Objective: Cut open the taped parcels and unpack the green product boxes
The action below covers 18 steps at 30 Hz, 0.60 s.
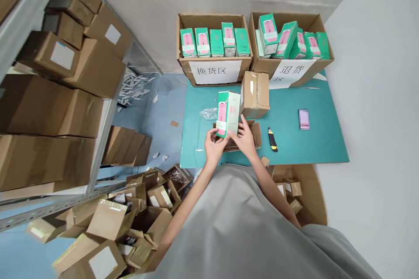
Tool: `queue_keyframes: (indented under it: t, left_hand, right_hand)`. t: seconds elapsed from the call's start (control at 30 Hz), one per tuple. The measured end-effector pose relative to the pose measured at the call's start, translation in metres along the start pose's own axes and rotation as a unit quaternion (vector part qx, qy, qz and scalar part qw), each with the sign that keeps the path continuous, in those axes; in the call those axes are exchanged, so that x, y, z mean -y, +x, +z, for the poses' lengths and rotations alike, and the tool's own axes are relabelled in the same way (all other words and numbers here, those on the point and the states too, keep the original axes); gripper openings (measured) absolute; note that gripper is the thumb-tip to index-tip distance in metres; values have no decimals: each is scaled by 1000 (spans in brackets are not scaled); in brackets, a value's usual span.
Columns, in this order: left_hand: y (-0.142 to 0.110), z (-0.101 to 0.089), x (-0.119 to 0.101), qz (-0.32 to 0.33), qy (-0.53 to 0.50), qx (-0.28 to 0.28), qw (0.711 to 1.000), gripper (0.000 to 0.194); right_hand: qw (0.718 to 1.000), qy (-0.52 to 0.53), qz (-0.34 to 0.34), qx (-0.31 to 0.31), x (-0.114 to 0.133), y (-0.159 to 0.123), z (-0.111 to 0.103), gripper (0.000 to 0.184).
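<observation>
- The product box (228, 114) is upright, tilted slightly, green at the edge, with a pink bottle pictured on one face and a pale side panel; it is held above an open carton (257, 134) near the bench's front edge.
- A taped carton (257, 93) stands just behind it to the right, partly blocking that way; clear plastic wrap (208, 113) lies to its left.
- Right along the bench (314, 144) are a yellow-black cutter (273, 140) and a phone (304, 119); two labelled cartons of similar boxes line the back.
- My left grip (215, 144) pinches its lower left corner.
- My right grip (245, 140), fingers slightly parted, closes on its lower right side.
</observation>
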<state>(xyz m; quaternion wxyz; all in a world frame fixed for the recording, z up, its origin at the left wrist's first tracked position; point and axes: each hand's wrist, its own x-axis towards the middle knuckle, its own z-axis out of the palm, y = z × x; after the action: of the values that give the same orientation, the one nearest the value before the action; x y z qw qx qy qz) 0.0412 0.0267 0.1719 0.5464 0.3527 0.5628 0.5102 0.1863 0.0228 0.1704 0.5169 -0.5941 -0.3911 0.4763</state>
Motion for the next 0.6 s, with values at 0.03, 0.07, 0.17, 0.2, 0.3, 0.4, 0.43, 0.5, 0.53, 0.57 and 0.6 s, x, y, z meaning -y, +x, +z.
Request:
queue_keyframes:
  t: [0.03, 0.07, 0.17, 0.2, 0.3, 0.4, 0.43, 0.5, 0.53, 0.57, 0.6]
  left_hand:
    - [-4, 4, 0, 17, 4, 6, 1000, 63]
    - [-8, 8, -1, 33, 5, 16, 999, 63]
    - [-17, 14, -5, 33, -24, 45, 998, 65]
    - [-18, 15, -6, 6, -48, 47, 998, 66]
    - [-22, 18, -6, -112, -122, 65, 984, 68]
    - [-27, 25, -1, -159, -154, 99, 970, 62]
    - [-30, 28, 1, -156, -156, 99, 970, 60]
    - [-35, 32, 4, -146, -155, 91, 973, 60]
    - [-37, 33, 5, -141, -152, 88, 974, 61]
    - [-39, 34, 7, -135, -147, 86, 976, 63]
    - [-41, 35, 8, -127, -139, 84, 978, 65]
  right_hand:
    - [1000, 0, -3, 6, 1, 0, 0, 119]
    - [1000, 4, -6, 10, 2, 1, -2, 120]
    - [999, 48, -13, 18, 2, 2, -13, 121]
    - [997, 70, -13, 24, 2, 2, -18, 122]
    - [992, 121, -6, 47, -3, 2, -35, 123]
    - [987, 141, -2, 72, -10, 1, -48, 125]
    - [986, 145, -2, 78, -12, 0, -50, 125]
    - [984, 153, -2, 87, -15, 0, -55, 126]
    - [983, 157, -4, 92, -15, -1, -57, 126]
    - [983, 158, -6, 97, -14, -1, -59, 125]
    - [982, 157, -7, 102, -13, -2, -60, 122]
